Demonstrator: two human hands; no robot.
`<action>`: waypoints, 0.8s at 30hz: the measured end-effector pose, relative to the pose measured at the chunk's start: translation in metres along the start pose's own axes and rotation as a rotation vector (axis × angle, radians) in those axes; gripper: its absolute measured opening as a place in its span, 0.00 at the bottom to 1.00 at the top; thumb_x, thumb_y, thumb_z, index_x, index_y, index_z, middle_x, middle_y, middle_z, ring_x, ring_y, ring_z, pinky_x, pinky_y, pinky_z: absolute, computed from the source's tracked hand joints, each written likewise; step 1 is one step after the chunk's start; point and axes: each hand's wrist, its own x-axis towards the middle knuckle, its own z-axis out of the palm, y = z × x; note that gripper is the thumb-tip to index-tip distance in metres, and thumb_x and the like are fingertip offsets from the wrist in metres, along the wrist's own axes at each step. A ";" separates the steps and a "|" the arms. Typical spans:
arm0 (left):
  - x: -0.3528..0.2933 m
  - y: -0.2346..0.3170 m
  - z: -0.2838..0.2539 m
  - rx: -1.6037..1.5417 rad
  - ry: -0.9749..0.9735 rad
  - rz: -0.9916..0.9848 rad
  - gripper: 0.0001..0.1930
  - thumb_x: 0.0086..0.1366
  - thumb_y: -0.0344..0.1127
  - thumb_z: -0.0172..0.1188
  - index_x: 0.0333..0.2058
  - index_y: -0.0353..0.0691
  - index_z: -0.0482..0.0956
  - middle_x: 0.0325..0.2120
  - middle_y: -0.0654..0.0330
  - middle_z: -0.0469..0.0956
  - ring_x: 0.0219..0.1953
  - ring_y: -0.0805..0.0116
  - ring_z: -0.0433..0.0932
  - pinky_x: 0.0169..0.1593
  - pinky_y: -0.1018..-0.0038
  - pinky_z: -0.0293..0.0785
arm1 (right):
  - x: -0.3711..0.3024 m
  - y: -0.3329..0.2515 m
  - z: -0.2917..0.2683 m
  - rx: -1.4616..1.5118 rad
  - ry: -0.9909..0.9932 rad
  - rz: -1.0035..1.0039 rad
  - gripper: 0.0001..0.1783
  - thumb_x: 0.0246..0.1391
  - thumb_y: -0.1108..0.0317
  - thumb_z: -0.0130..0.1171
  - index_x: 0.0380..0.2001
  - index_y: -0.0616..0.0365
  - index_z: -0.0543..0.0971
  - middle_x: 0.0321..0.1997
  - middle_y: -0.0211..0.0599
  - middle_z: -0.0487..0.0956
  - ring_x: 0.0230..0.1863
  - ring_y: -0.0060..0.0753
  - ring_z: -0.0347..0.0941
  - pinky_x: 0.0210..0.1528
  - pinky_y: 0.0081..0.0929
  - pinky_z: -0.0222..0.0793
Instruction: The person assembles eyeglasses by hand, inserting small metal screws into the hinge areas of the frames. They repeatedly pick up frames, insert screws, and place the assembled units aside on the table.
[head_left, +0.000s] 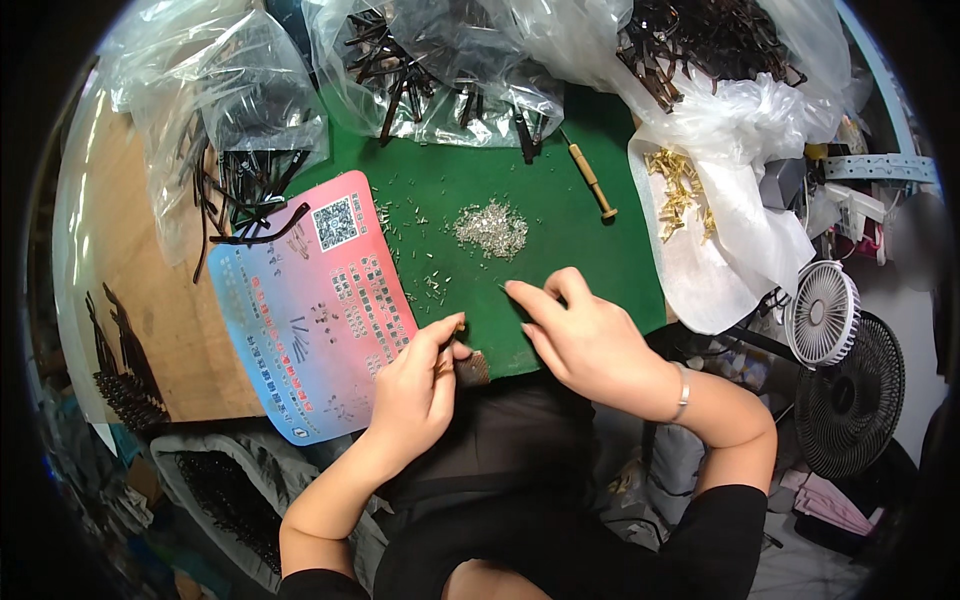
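Note:
My left hand [412, 385] is closed at the mat's near edge, with a small gold-coloured metal piece [460, 326] pinched at its fingertips. The piece's exact shape is too small to make out. Over the green mat [590, 270], my right hand [590, 335] has its index finger and thumb apart. A tiny silver piece [502, 288] shows by that index fingertip. Beyond the hands lies a heap of tiny silver screws [491, 230], with more scattered to its left. A screwdriver [592, 183] with a brass-coloured handle lies on the mat at the far right.
Left of the mat's middle lies a pink and blue printed sheet [300, 350], a dark glasses temple [265, 228] across its top. Clear bags [440, 90] of dark temples line the back. Gold-coloured metal parts [676, 190] lie on white plastic at right, near a white fan [822, 314].

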 end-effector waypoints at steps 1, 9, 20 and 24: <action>0.003 -0.001 0.004 0.045 0.041 0.070 0.19 0.59 0.19 0.47 0.51 0.34 0.68 0.28 0.55 0.78 0.28 0.65 0.79 0.34 0.74 0.75 | 0.002 0.000 0.004 -0.079 0.060 -0.026 0.21 0.49 0.72 0.57 0.49 0.57 0.69 0.34 0.43 0.66 0.24 0.39 0.73 0.24 0.32 0.73; 0.005 -0.007 0.002 -0.029 0.002 0.008 0.20 0.58 0.19 0.47 0.51 0.34 0.68 0.28 0.54 0.78 0.28 0.66 0.79 0.34 0.75 0.74 | 0.004 0.001 0.015 -0.220 0.105 -0.054 0.26 0.41 0.72 0.60 0.49 0.56 0.72 0.33 0.39 0.66 0.21 0.30 0.70 0.20 0.25 0.70; -0.006 -0.001 -0.010 -0.388 0.022 -0.206 0.15 0.64 0.20 0.43 0.50 0.31 0.67 0.30 0.58 0.78 0.18 0.79 0.73 0.23 0.82 0.70 | 0.005 -0.003 0.017 -0.266 0.129 -0.014 0.26 0.41 0.72 0.60 0.49 0.55 0.72 0.33 0.37 0.67 0.20 0.30 0.69 0.20 0.26 0.70; -0.003 -0.002 -0.015 -0.405 -0.047 -0.290 0.14 0.64 0.21 0.43 0.49 0.30 0.68 0.30 0.58 0.79 0.18 0.79 0.73 0.22 0.82 0.70 | 0.006 -0.005 0.015 -0.268 0.087 -0.030 0.26 0.41 0.72 0.60 0.48 0.54 0.72 0.32 0.38 0.67 0.20 0.32 0.70 0.19 0.27 0.70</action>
